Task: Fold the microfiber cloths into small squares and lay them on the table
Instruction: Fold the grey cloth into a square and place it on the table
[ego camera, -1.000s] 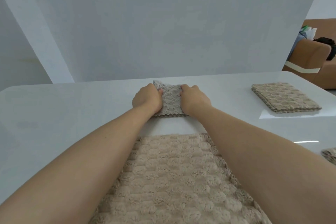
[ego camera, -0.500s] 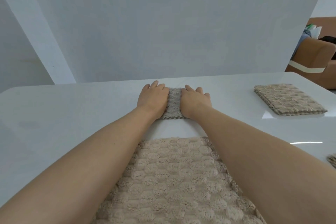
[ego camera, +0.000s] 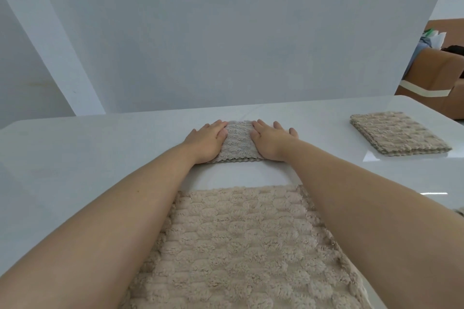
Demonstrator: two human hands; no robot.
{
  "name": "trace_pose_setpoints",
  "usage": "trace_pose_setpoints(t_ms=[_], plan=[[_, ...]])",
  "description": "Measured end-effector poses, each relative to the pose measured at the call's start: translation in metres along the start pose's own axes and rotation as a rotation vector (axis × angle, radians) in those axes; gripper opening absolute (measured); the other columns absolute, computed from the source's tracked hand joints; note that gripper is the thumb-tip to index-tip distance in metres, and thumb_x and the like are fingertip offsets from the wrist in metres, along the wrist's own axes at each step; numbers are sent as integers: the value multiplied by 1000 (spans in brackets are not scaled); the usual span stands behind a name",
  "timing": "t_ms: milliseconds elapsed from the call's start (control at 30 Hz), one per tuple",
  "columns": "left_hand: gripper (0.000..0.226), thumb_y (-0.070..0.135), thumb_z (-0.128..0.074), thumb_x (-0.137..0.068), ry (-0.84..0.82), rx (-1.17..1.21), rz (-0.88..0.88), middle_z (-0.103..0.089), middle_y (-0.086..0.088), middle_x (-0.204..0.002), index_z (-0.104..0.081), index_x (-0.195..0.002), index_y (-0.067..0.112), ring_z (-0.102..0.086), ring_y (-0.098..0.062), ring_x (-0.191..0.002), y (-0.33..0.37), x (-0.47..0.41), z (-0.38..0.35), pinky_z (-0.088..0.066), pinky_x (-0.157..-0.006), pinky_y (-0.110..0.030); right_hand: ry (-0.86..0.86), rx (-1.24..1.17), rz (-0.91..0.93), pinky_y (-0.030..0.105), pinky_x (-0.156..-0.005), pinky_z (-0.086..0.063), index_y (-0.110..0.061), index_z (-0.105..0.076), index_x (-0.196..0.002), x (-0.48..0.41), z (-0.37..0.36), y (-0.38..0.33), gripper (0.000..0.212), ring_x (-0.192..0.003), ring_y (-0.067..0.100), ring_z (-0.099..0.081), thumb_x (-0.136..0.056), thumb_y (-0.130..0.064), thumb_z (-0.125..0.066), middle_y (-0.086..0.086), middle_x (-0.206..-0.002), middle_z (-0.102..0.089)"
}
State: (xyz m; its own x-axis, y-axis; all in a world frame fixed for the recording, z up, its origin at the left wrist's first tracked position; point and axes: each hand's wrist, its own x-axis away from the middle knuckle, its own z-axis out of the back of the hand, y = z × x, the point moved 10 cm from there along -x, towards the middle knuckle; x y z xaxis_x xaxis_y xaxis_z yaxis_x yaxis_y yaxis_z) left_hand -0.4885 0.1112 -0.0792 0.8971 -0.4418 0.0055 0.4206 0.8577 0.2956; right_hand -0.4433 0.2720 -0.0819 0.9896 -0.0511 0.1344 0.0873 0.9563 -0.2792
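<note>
**Both palms flat on the small folded cloth**

Nearest you, at six o'clock, a large beige microfiber cloth [ego camera: 238,246] lay spread open on the white table [ego camera: 75,158]. Its fluffy, scale-patterned pile faced up and its near edge ran out of the bottom of the view. Your bare forearms reached out over it, one along each side. At four o'clock, against the right border of the view, a sliver of another cloth [ego camera: 460,212] just showed, with too little of it visible to tell how it lay.

Past the open cloth's far edge came a strip of bare tabletop. Then, at twelve o'clock, the small grey-beige folded cloth [ego camera: 238,143] lay flat on the table as a compact pad, its scalloped near edge showing. Your left hand [ego camera: 207,140] rested on its nine o'clock side and your right hand [ego camera: 270,142] on its three o'clock side. Both hands lay flat, fingers straight and pointing away from you, pressing down on the cloth rather than gripping it — nothing was pinched or curled round. The left fingers lay close together and the right ones were slightly fanned. A band of cloth showed between the two hands.

Farther off, at two o'clock, a beige folded cloth [ego camera: 396,134] sat flat near the table's far right corner, well apart from your hands, its stacked layers showing along the near edge. Behind the table at twelve o'clock stood a pale grey wall [ego camera: 226,32], and beyond its right end was a brown sofa [ego camera: 439,75].
</note>
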Motion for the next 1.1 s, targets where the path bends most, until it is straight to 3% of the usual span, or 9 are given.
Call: trace_pose_setpoints(t_ms=[167,400,533,667,733,800,900,1033,1100], plan=[[60,56,-8,-105,-19,-135,58,-2,12,-170,-6,-162,35,-3,-26,-157,-7,2,-3,-2,-124,-57,-5,62,-3,63,-122,3,-27,2,-162,1,-3,5,56,-157,26,7,-109,-37,-12,-11,-170,4],[61,57,-6,-105,-9,-171,92,-3,10,-170,-6,-161,35,-7,-28,-156,-6,6,-2,-4,-123,-60,29,58,6,63,-122,2,-27,1,-163,5,-2,4,58,-157,24,4,-108,-41,-11,-10,-171,0],[67,58,-4,-103,-23,-272,170,-8,1,-170,-5,-162,28,-15,-31,-155,-4,14,5,-6,-123,-59,66,29,-39,66,-120,-7,-31,-4,-162,7,5,4,59,-156,24,-11,-106,-49,-11,-1,-169,-15],[67,54,-16,-105,92,-228,234,-34,-11,-161,-22,-157,12,-41,-32,-142,8,35,39,-27,-115,-52,179,-139,-83,59,-115,-26,-29,-15,-160,30,34,1,54,-144,30,-37,-108,-43,-20,5,-158,-37],[48,43,-29,-107,143,-251,193,-54,-12,-142,-42,-141,11,-54,-32,-125,19,51,55,-40,-96,-43,241,-155,-61,53,-111,-35,-23,-36,-152,46,48,-2,46,-134,31,-46,-108,-34,-26,7,-151,-47],[34,35,-38,-105,180,-201,165,-61,-7,-130,-55,-127,14,-58,-30,-116,28,71,65,-44,-85,-37,294,-196,-34,48,-102,-45,-20,-58,-129,61,55,-2,38,-113,29,-57,-105,-33,-32,7,-130,-63],[29,28,-45,-103,203,-106,137,-66,-2,-125,-66,-121,18,-61,-24,-112,35,106,71,-51,-90,-36,270,-229,29,43,-90,-56,-22,-68,-110,88,51,-6,29,-96,24,-64,-100,-26,-42,2,-111,-70],[25,25,-50,-102,182,-28,118,-69,5,-119,-71,-116,24,-63,-16,-103,42,151,70,-53,-90,-34,260,-216,126,33,-86,-54,-23,-72,-108,130,53,-15,24,-98,17,-64,-99,-23,-50,-4,-114,-71],[26,24,-50,-102,190,-34,109,-70,5,-119,-72,-117,24,-63,-15,-102,44,171,68,-53,-90,-34,284,-216,137,35,-90,-54,-23,-73,-112,149,55,-15,24,-103,18,-65,-99,-25,-52,-6,-120,-69]])
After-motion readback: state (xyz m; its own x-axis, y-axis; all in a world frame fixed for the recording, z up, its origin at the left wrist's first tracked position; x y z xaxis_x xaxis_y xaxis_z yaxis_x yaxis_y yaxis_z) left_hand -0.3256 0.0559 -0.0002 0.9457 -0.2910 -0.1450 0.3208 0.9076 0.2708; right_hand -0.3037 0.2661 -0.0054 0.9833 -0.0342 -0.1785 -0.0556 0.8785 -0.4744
